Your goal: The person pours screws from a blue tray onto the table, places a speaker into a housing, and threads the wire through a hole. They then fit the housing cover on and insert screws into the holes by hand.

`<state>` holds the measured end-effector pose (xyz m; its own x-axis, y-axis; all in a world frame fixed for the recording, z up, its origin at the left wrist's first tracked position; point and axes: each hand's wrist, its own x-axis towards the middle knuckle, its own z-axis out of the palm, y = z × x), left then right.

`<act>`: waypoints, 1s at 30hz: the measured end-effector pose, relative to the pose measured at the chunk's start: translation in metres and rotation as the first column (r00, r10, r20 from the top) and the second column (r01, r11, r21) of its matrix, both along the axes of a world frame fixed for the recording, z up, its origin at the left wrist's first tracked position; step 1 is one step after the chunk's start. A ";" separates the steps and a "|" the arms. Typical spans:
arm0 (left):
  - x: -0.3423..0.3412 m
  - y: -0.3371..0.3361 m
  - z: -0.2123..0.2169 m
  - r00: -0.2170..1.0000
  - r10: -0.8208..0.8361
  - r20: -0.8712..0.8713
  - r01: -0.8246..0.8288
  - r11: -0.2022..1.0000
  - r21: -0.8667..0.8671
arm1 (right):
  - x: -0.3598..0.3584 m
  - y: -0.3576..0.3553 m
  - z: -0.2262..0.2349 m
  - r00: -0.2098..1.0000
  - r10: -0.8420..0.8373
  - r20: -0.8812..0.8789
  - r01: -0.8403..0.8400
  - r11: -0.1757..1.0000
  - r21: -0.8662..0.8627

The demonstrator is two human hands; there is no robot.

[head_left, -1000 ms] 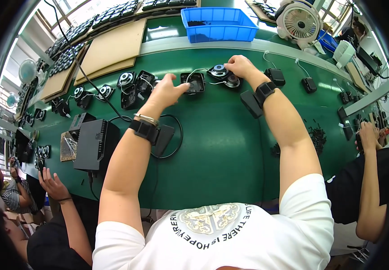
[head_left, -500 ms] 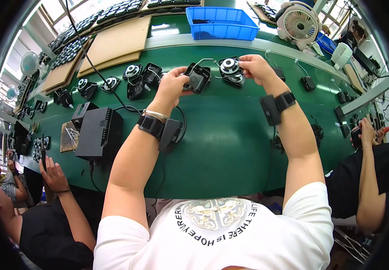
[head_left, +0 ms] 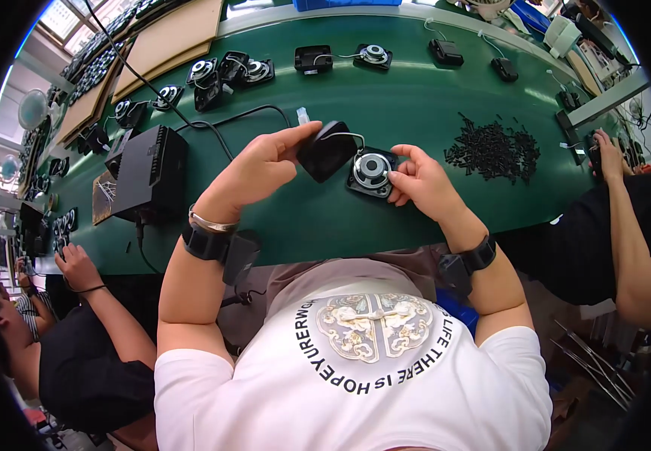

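Both parts now sit nearer on the green bench (head_left: 415, 98): left hand (head_left: 261, 161) pinching black housing (head_left: 327, 150), right hand (head_left: 419, 177) pinching speaker (head_left: 371, 171).

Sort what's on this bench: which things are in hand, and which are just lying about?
In hand:
- black housing, held by left hand
- round speaker, held by right hand

Lying about:
- pile of black screws
- black box
- spare speakers

Housing (head_left: 327, 149) left of speaker (head_left: 371, 171)
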<state>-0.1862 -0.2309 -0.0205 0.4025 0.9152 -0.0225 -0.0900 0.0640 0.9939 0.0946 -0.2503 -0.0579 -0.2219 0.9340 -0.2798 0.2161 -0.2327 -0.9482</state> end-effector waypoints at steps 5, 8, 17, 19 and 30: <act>0.000 -0.027 0.011 0.945 0.056 -0.322 -0.002 0.986 0.165 | -0.005 -0.031 0.025 0.833 -0.238 0.500 -0.110 0.814 0.571; 0.016 -0.035 0.014 0.940 0.111 -0.322 -0.048 0.979 0.197 | -0.027 -0.046 0.033 0.946 -0.014 0.323 -0.258 0.569 0.781; 0.049 -0.041 0.016 0.834 0.288 -0.471 -0.037 0.881 0.472 | -0.032 -0.032 0.001 0.947 -0.086 0.310 -0.218 0.537 0.815; 0.046 -0.037 0.011 0.786 0.431 -0.443 0.132 0.583 0.802 | -0.021 -0.029 0.006 0.973 0.137 -0.183 -0.043 0.896 0.442; 0.096 -0.027 -0.022 0.912 0.275 0.305 -0.368 0.877 0.310 | 0.013 0.013 0.008 0.670 0.056 -0.740 -0.196 0.975 -0.104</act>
<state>-0.0902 -0.2580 -0.0428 0.0340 0.9217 0.3863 -0.2871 -0.3613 0.8872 0.1071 -0.2375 -0.0502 -0.5323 0.8382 -0.1185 -0.4883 -0.4184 -0.7658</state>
